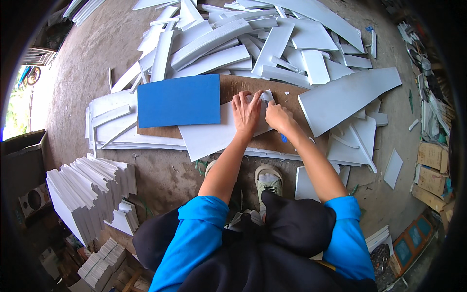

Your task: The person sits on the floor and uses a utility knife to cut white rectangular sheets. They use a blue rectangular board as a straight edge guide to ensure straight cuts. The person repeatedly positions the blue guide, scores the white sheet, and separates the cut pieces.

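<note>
A white foam-like sheet lies at a slant on a brown board. My left hand presses down on the sheet, fingers spread, near its upper right end. Just right of it, my right hand is closed round a small knife-like tool. Only a dark bit of the tool shows by the sheet's edge; the rest is hidden in my fingers. A flat blue rectangular sheet rests left of my left hand, against the white sheet.
A heap of white offcuts spreads beyond the board. A large tapered white panel lies to the right. Stacked white pieces stand at the lower left, and cardboard boxes sit along the right side. My shoe is close to the board.
</note>
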